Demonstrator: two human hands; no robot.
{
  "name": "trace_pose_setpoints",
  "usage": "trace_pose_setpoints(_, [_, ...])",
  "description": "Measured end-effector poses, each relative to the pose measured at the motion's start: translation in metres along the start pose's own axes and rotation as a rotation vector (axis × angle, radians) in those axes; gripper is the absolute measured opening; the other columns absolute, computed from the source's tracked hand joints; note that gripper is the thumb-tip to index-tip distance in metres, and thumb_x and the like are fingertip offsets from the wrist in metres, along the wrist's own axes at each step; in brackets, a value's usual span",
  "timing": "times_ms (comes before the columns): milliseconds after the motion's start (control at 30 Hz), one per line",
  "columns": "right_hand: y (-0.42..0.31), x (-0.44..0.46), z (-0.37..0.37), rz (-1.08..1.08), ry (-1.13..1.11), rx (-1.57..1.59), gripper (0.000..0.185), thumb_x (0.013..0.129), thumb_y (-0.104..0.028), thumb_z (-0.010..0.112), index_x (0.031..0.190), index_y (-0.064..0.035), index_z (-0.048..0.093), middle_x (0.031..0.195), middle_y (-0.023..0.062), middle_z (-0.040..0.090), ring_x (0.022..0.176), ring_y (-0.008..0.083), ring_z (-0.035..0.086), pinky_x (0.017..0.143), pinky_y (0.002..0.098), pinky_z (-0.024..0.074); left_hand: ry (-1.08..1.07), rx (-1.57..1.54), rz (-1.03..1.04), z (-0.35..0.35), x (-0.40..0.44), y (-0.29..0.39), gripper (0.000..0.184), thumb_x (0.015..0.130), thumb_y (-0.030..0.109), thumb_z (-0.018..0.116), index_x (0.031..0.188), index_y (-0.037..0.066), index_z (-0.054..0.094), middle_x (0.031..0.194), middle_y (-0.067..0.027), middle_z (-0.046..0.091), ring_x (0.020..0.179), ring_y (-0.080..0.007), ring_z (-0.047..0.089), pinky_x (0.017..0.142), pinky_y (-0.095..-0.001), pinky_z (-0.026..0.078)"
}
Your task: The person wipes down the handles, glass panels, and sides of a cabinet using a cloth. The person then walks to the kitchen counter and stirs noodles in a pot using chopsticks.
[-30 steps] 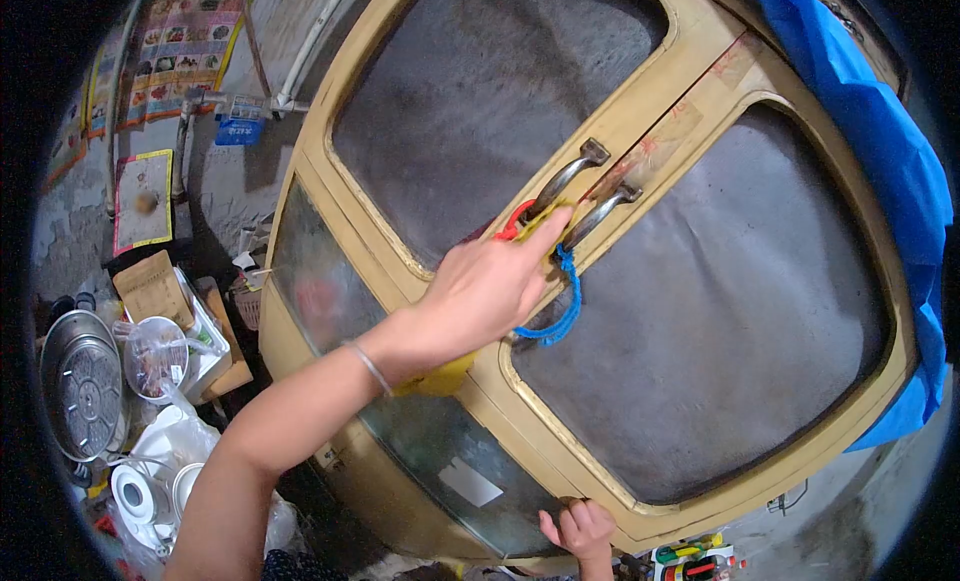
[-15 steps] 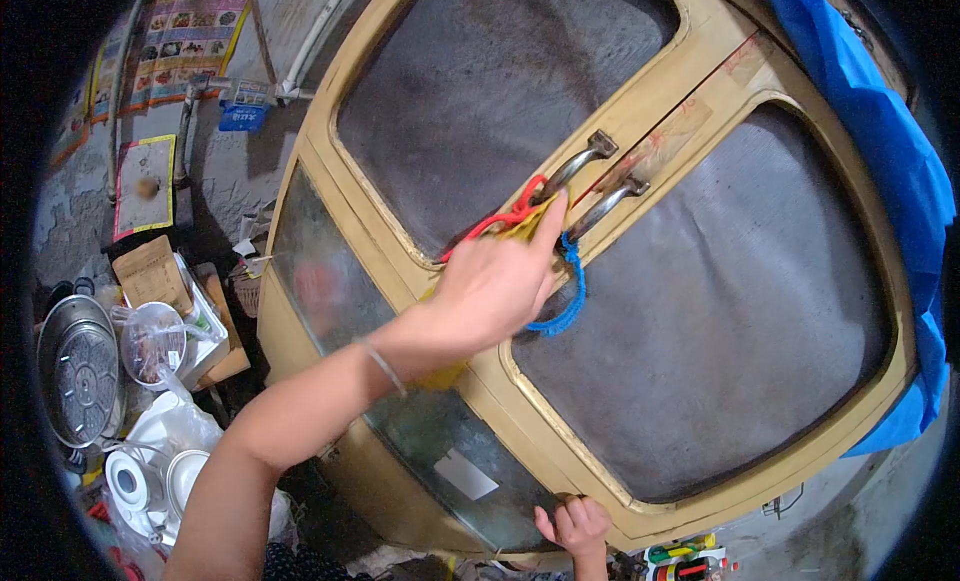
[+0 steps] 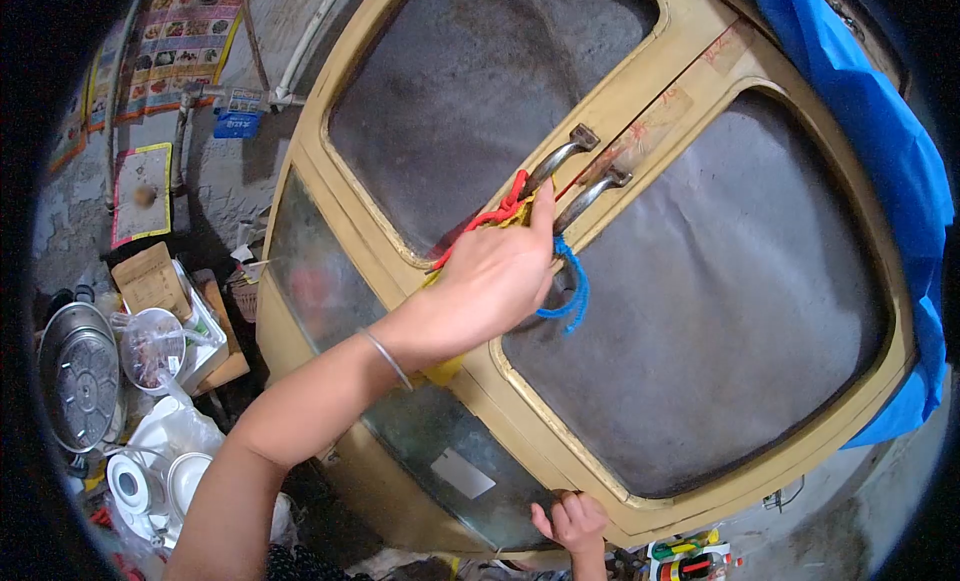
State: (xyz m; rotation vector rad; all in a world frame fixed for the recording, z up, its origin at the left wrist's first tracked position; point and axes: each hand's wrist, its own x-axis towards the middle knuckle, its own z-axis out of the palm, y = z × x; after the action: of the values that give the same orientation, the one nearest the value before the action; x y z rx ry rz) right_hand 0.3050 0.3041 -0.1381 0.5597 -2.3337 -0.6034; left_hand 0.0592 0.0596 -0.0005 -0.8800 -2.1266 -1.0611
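Note:
My left hand [image 3: 495,276] reaches in from the lower left and presses at the metal handle [image 3: 562,161] of one door of the tan cabinet [image 3: 470,381]. Its fingers close over a yellow cloth [image 3: 447,369], which shows around the palm and wrist. The index finger points up along the handle. A red cord [image 3: 490,217] is tied at this handle. From the second handle [image 3: 592,197] hangs a blue cord [image 3: 576,291], just right of the hand. My right hand [image 3: 572,522] rests with curled fingers against the cabinet's lower frame, its thumb apart.
Blue sheeting [image 3: 870,101] drapes over the cabinet's far side. At left stand a steamer pot [image 3: 80,381], a plastic tub [image 3: 153,349] and a white appliance [image 3: 130,483]. Bottles [image 3: 690,566] lie at the bottom. Pipes [image 3: 310,46] run along the wall.
The view has shifted slightly, carrying the cabinet a little left. My left hand stays at the handle with the cloth. The blue cord's end now hangs lower. My right hand has barely moved.

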Motion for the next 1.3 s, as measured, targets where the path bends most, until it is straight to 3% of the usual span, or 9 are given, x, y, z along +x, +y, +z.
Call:
trace_pose_setpoints(200, [-0.002, 0.003, -0.002, -0.006, 0.028, -0.007, 0.040, 0.069, -0.031, 0.075, 0.051, -0.0137, 0.044, 0.062, 0.0020, 0.048, 0.050, 0.0156, 0.044, 0.044, 0.0280, 0.0346, -0.135, -0.024, -0.017, -0.006, -0.026, -0.001, 0.070, 0.082, 0.013, 0.049, 0.141, -0.008, 0.016, 0.061, -0.0216, 0.059, 0.057, -0.0393, 0.060, 0.057, -0.0499, 0.048])
trace_pose_setpoints(433, [-0.001, 0.000, -0.001, 0.006, 0.018, -0.018, 0.042, 0.069, -0.032, 0.075, 0.050, -0.0147, 0.042, 0.059, 0.0008, 0.044, 0.049, 0.0150, 0.043, 0.043, 0.0282, 0.0318, -0.096, -0.011, -0.018, -0.004, -0.018, 0.003, 0.071, 0.081, 0.012, 0.050, 0.140, -0.009, 0.016, 0.060, -0.0220, 0.058, 0.057, -0.0395, 0.059, 0.057, -0.0490, 0.048])
trace_pose_setpoints(600, [0.000, -0.004, 0.002, -0.009, 0.035, -0.012, 0.042, 0.070, -0.033, 0.074, 0.050, -0.0145, 0.042, 0.060, 0.0009, 0.046, 0.050, 0.0153, 0.043, 0.043, 0.0283, 0.0305, 0.063, -0.031, -0.012, 0.001, 0.007, 0.000, 0.074, 0.077, 0.011, 0.051, 0.139, -0.010, 0.017, 0.065, -0.0245, 0.059, 0.062, -0.0401, 0.060, 0.060, -0.0478, 0.049])
trace_pose_setpoints(867, [-0.001, -0.004, 0.003, -0.005, 0.044, -0.024, 0.043, 0.071, -0.035, 0.073, 0.050, -0.0140, 0.042, 0.062, 0.0013, 0.050, 0.051, 0.0157, 0.044, 0.046, 0.0284, 0.0319, 0.027, -0.039, -0.042, -0.002, -0.006, 0.005, 0.075, 0.077, 0.010, 0.052, 0.140, -0.009, 0.016, 0.066, -0.0252, 0.058, 0.063, -0.0410, 0.060, 0.061, -0.0490, 0.048])
trace_pose_setpoints(933, [0.000, -0.005, 0.007, -0.002, 0.084, -0.005, 0.044, 0.071, -0.035, 0.073, 0.050, -0.0144, 0.041, 0.060, 0.0011, 0.046, 0.050, 0.0156, 0.043, 0.045, 0.0287, 0.0310, -0.095, -0.031, -0.111, -0.006, -0.018, 0.014, 0.076, 0.078, 0.010, 0.052, 0.141, -0.007, 0.014, 0.065, -0.0246, 0.058, 0.062, -0.0409, 0.060, 0.061, -0.0492, 0.048])
trace_pose_setpoints(1133, [0.000, -0.008, 0.009, -0.009, 0.084, -0.006, 0.046, 0.071, -0.034, 0.073, 0.049, -0.0151, 0.037, 0.056, 0.0011, 0.036, 0.049, 0.0155, 0.040, 0.044, 0.0295, 0.0286, -0.050, -0.033, -0.067, 0.001, -0.013, 0.006, 0.075, 0.079, 0.011, 0.051, 0.141, -0.007, 0.013, 0.066, -0.0237, 0.058, 0.063, -0.0401, 0.060, 0.060, -0.0489, 0.048])
trace_pose_setpoints(1300, [0.000, -0.008, 0.009, -0.003, 0.088, 0.002, 0.046, 0.071, -0.034, 0.074, 0.049, -0.0149, 0.038, 0.057, 0.0011, 0.036, 0.049, 0.0156, 0.040, 0.044, 0.0290, 0.0292, 0.032, -0.072, -0.064, 0.001, 0.001, 0.006, 0.074, 0.080, 0.012, 0.051, 0.141, -0.008, 0.014, 0.067, -0.0237, 0.058, 0.065, -0.0398, 0.061, 0.060, -0.0485, 0.048])
